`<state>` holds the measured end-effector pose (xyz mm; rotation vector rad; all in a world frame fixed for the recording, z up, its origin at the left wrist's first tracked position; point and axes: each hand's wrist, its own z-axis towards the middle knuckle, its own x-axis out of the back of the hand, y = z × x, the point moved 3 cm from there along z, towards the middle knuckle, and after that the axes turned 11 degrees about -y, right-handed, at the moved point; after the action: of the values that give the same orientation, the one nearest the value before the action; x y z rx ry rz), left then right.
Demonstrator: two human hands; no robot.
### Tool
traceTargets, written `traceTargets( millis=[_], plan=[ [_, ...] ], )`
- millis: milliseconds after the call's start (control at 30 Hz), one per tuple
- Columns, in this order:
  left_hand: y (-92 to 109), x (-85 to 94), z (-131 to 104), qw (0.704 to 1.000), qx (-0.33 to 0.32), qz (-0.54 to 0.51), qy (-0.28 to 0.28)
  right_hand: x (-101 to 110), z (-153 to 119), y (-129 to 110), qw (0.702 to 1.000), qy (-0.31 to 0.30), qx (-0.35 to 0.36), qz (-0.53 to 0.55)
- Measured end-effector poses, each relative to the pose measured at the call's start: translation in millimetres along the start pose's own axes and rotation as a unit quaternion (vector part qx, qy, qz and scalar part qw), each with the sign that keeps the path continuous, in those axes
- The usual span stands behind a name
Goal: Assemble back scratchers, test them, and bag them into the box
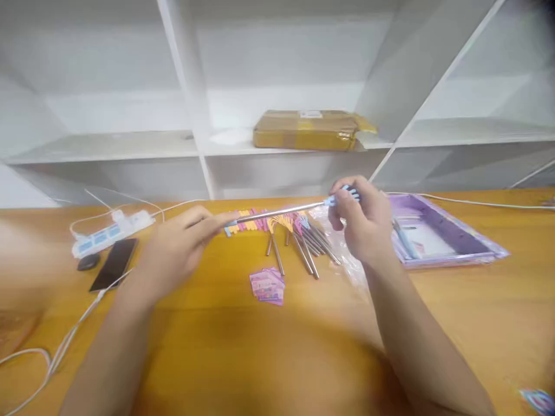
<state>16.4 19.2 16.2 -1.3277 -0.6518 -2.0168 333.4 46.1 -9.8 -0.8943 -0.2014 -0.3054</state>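
A thin metal rod [281, 212] with light blue ends spans the space between my two hands, nearly level above the table. My left hand [186, 240] is closed on its left blue end. At the right, my right hand [358, 214] pinches the blue hand-shaped end, whose small fingers poke out between mine. Behind and below the rod lie several similar metal rods [307, 254] with yellow, pink and blue ends. A small pile of pink-purple cards [267, 286] rests on the table in front of them.
A purple open box [459, 261] with items inside is at the right, beside clear plastic wrap [353, 263]. At the left are a power strip [113, 234], a phone [115, 264], a black mouse [88, 262] and white cables. A taped cardboard box [306, 130] sits on the shelf.
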Motion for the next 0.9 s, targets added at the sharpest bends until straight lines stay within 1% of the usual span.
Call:
traceTargets(
  millis=[200,333,500,600,900],
  plan=[
    [1.3,2.5,0.3,1.0,-0.017,-0.019,0.009,0.1,-2.4,0.5,0.999,-0.012,-0.005,-0.037],
    [4.2,0.0,0.9,0.999,-0.023,-0.019,0.015,-2.1,-5.0,1.6,0.999,-0.013,-0.01,-0.051],
    [6.5,-7.3,1.2,0.998,-0.05,-0.021,0.03,-10.7,-9.5,-0.1,0.999,-0.02,-0.018,-0.043],
    [6.2,-10.9,1.4,0.998,-0.054,-0.02,0.032,-16.9,-11.8,-0.8,0.999,-0.027,-0.024,-0.036],
    [9.4,-15.5,2.5,0.995,-0.077,-0.04,0.039,-25.9,-16.9,-6.6,0.999,-0.039,-0.026,-0.021]
  ],
)
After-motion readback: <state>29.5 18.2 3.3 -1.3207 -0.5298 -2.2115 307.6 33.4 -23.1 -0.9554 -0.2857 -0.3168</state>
